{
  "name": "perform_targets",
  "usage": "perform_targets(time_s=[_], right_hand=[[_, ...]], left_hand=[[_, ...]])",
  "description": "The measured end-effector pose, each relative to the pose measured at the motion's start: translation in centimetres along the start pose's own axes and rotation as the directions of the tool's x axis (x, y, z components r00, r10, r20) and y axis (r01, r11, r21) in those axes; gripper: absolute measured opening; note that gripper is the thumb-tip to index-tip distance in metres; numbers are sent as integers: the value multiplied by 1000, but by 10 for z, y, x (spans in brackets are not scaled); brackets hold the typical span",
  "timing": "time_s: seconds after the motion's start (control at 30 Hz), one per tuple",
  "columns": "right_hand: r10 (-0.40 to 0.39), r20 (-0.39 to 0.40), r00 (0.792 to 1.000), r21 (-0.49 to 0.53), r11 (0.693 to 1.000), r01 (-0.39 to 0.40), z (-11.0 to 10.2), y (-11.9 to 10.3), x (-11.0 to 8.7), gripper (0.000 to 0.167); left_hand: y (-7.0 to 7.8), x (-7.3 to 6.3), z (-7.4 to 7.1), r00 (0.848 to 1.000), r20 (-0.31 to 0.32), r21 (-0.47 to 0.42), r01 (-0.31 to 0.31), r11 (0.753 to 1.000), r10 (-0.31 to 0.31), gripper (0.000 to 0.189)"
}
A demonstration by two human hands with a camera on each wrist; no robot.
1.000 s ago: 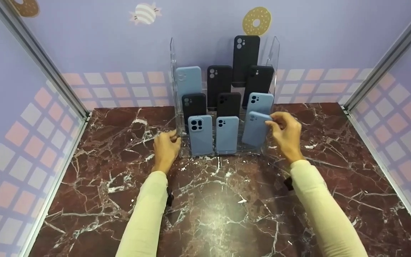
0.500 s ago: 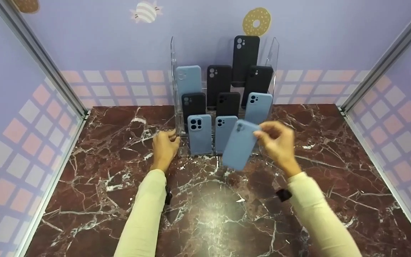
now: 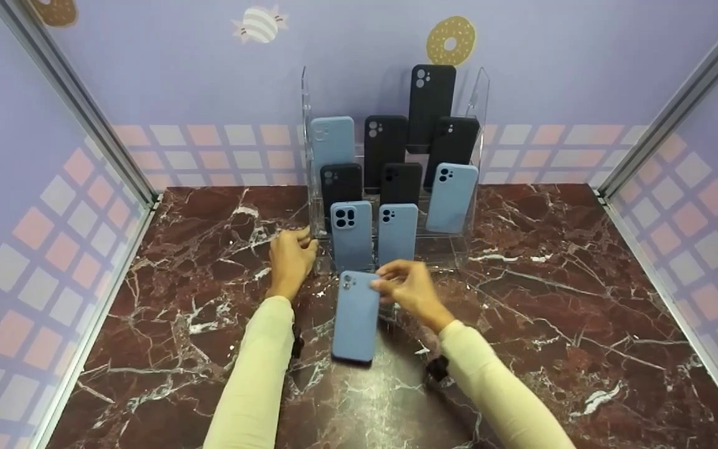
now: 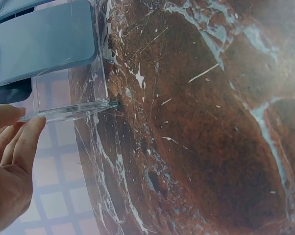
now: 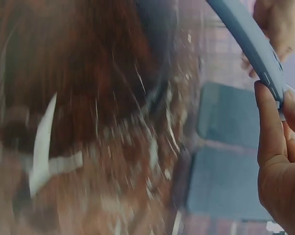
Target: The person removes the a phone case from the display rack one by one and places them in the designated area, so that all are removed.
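Note:
A clear acrylic stand (image 3: 443, 244) holds tiers of blue and black phone cases. My right hand (image 3: 412, 288) pinches the upper right corner of a blue phone case (image 3: 356, 318) above the tabletop, in front of the stand; the right wrist view shows this case (image 5: 250, 44) edge-on between thumb and fingers. At the stand's left side is my left hand (image 3: 290, 259). In the left wrist view its thumb and fingers pinch the stand's clear side panel (image 4: 71, 111). Two blue cases, one with a large camera cutout (image 3: 351, 240) and one beside it (image 3: 397, 234), lean in the front tier.
Behind the front row lean several black cases, such as the topmost one (image 3: 432, 106), and another blue case (image 3: 452, 198) at the right. The dark red marbled tabletop (image 3: 558, 324) reaches the patterned back wall (image 3: 209, 75). Side panels stand at left and right.
My right hand has lifted the blue case out of the front tier's right end and carried it left and toward me. The left hand stays at the stand's side.

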State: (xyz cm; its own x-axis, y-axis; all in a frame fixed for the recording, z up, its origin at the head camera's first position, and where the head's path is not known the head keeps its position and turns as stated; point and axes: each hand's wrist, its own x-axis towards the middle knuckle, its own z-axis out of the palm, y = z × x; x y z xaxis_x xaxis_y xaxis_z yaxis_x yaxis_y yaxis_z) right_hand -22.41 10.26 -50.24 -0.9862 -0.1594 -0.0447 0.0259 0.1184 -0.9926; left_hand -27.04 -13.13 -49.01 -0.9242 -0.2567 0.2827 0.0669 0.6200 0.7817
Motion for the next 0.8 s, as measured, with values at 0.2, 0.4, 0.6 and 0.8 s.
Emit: perform_targets(time_s=[0.2, 0.4, 0.6, 0.8], right_hand=[[74, 63, 995, 16, 997, -75, 28, 13, 11, 21], [42, 24, 999, -87, 995, -39, 48, 22, 20, 18], [-107, -50, 993, -315, 945, 86, 58, 30, 26, 15], [-174, -79, 982, -498, 860, 112, 64, 36, 27, 14]], left_hand=[[2, 0, -1, 1000, 9, -6, 21, 1000, -21, 30], [3, 0, 0, 1000, 6, -6, 23, 1000, -23, 30], [4, 1, 1, 1000, 10, 5, 6, 1000, -6, 30], [3, 1, -1, 1000, 17, 18, 9, 1000, -9, 30]])
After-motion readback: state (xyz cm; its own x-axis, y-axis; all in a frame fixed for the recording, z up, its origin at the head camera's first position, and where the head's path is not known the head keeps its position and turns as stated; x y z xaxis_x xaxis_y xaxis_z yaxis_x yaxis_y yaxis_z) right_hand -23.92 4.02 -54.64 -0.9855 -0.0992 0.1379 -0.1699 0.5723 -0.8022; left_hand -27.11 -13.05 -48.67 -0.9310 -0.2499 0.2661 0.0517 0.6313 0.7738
